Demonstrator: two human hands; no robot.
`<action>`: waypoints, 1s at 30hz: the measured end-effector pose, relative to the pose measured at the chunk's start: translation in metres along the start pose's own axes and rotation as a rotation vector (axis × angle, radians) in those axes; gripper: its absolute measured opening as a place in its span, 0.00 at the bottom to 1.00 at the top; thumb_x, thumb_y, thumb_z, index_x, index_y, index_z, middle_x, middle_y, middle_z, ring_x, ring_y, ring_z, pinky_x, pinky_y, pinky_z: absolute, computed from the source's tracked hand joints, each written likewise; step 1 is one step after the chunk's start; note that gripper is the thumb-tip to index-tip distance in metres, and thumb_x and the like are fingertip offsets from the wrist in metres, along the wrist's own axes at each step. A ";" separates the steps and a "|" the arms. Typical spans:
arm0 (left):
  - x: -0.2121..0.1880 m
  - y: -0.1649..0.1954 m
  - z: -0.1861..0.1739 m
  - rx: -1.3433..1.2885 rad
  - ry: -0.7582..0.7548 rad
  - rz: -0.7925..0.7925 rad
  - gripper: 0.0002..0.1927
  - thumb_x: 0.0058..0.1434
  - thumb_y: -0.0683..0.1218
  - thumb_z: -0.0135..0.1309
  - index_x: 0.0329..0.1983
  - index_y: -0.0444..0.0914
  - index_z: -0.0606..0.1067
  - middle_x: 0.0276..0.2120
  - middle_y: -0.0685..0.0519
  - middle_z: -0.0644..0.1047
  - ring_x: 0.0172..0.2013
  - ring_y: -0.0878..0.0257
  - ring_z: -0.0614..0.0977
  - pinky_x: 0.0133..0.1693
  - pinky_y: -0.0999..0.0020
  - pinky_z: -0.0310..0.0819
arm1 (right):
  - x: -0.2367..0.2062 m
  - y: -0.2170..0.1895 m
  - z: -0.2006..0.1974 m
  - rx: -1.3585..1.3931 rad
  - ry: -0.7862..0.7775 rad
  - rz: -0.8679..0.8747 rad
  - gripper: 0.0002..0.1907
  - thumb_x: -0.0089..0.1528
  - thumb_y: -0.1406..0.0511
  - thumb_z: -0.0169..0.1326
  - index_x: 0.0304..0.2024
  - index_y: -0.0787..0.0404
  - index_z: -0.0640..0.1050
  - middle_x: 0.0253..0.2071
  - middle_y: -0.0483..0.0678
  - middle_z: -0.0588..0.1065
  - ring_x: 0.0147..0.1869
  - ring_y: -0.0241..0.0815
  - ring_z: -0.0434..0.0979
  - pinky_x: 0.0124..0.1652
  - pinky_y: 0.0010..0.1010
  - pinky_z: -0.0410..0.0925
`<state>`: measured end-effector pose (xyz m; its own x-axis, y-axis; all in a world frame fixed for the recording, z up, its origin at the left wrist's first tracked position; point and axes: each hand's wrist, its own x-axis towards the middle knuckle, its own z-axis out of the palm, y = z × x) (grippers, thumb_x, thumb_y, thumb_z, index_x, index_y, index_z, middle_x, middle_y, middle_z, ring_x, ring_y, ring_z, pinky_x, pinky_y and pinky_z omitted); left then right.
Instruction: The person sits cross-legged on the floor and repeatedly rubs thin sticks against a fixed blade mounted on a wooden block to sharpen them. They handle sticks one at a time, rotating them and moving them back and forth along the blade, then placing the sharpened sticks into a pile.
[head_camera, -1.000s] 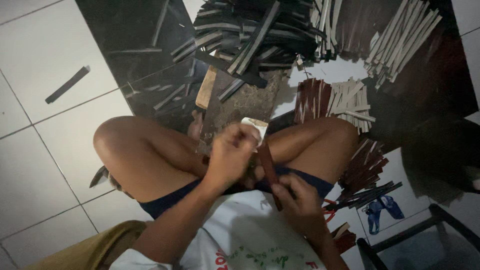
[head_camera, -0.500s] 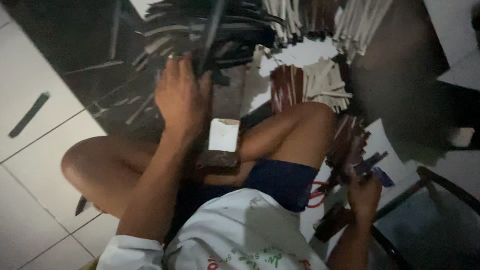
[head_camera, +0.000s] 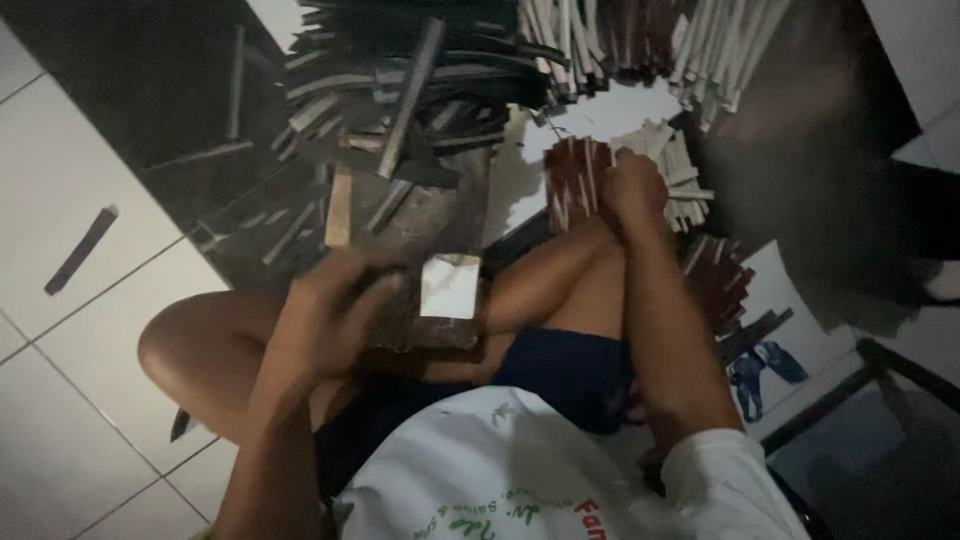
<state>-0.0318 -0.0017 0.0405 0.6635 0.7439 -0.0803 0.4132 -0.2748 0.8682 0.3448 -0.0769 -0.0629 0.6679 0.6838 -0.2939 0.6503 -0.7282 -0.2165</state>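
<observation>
Right hand grasps strips (seemingly).

Home floor workshop, white floor tiles, heaped cut strips, person sitting cross-legged

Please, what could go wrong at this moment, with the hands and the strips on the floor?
1. The right hand reaches into the bundle of reddish strips; their thin ends might prick or cut the fingers.
2. The left hand is blurred over the worn board with its white piece; a quick move in this dim light could strike an edge.
3. Loose dark strips lie heaped close by and could slide.
</observation>
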 end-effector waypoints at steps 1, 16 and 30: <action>-0.008 -0.002 -0.004 -0.041 -0.036 -0.065 0.12 0.65 0.44 0.57 0.50 0.35 0.78 0.45 0.44 0.82 0.45 0.52 0.85 0.45 0.62 0.78 | 0.009 -0.005 0.001 0.015 -0.044 0.030 0.16 0.65 0.64 0.53 0.52 0.66 0.76 0.48 0.66 0.77 0.51 0.66 0.77 0.48 0.53 0.70; -0.023 -0.026 0.020 -0.058 0.304 -0.275 0.18 0.63 0.43 0.59 0.55 0.34 0.75 0.44 0.45 0.82 0.42 0.55 0.85 0.42 0.64 0.78 | 0.016 -0.008 0.016 0.316 0.207 -0.212 0.14 0.65 0.64 0.61 0.50 0.64 0.77 0.46 0.59 0.79 0.50 0.56 0.80 0.48 0.43 0.70; -0.033 -0.058 0.027 0.107 0.516 0.115 0.11 0.59 0.38 0.63 0.46 0.33 0.79 0.42 0.42 0.76 0.45 0.44 0.79 0.57 0.49 0.71 | -0.141 -0.089 -0.037 0.493 -0.175 -0.534 0.15 0.69 0.70 0.50 0.57 0.61 0.80 0.40 0.49 0.74 0.41 0.38 0.76 0.42 0.29 0.71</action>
<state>-0.0609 -0.0265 -0.0204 0.3269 0.9005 0.2867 0.4351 -0.4127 0.8002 0.2063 -0.1073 0.0324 0.2127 0.9628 -0.1665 0.6049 -0.2636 -0.7514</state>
